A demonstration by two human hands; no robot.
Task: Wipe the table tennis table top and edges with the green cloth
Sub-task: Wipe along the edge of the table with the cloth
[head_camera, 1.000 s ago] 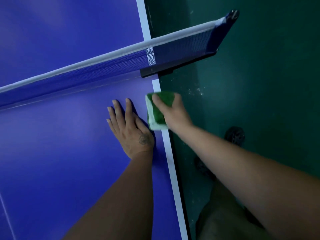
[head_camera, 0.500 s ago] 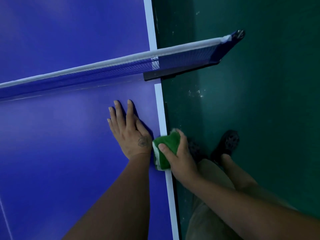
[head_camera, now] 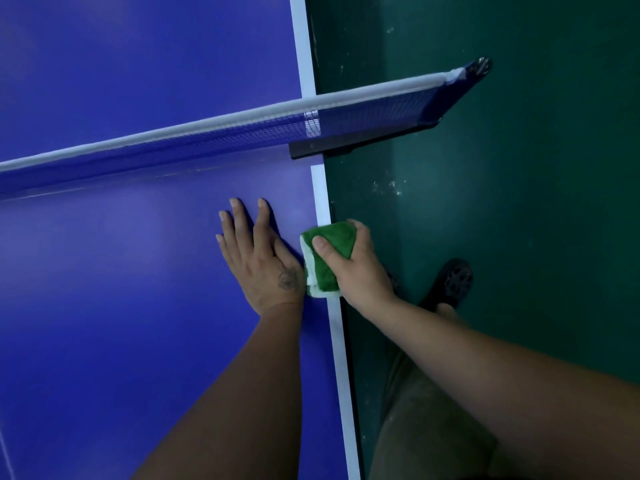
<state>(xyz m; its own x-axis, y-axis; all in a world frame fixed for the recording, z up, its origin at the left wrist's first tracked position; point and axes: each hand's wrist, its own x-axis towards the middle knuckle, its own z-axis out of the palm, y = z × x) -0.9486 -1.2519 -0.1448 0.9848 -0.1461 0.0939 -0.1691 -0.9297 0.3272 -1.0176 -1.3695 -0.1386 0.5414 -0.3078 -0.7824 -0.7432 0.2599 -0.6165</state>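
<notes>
The green cloth is gripped by the right hand, fingers mostly hidden. The left hand is laid flat on the bench.

Small round tattoo on the back of your left hand, bare forearms, khaki clothing on your leg, dark perforated shoe

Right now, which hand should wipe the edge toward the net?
Right. The right hand grips the green cloth at the table edge; the left hand lies flat on the top, empty.
</notes>
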